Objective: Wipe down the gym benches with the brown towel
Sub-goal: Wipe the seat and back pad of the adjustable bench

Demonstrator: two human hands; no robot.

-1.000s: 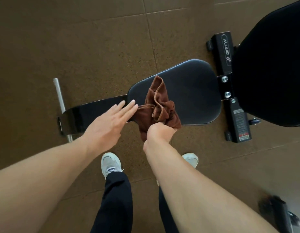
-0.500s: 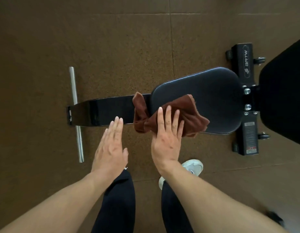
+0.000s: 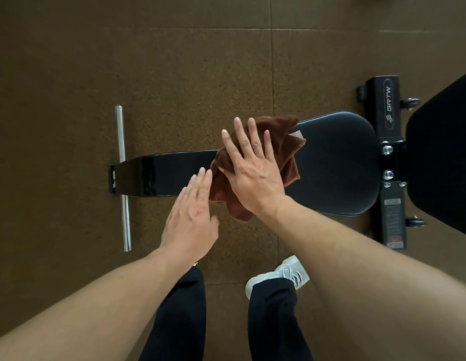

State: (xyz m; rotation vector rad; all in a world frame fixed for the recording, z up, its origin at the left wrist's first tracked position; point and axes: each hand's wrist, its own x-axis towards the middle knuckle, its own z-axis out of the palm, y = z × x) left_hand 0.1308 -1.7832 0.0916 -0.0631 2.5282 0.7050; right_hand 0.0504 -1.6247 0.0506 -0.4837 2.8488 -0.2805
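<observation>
The black padded seat (image 3: 338, 162) of a gym bench lies across the middle of the view. A crumpled brown towel (image 3: 286, 142) sits on the seat's left end. My right hand (image 3: 252, 165) presses flat on the towel with straight, spread fingers. My left hand (image 3: 191, 217) hovers flat just left of the towel, near the front edge of the black frame beam (image 3: 161, 174), fingers straight and together, holding nothing. Part of the towel hangs over the seat's near edge, below my right wrist.
A chrome foot bar (image 3: 123, 178) crosses the beam's left end. The bench's black back pad (image 3: 445, 162) fills the right edge, beyond a black bracket (image 3: 388, 142) with bolts and small wheels. Brown speckled rubber flooring surrounds the bench. My legs and a white shoe (image 3: 281, 276) stand close below.
My right hand went from gripping the bunched towel to pressing it flat, then slid it toward the far edge of the seat. My left hand stayed open beside it.
</observation>
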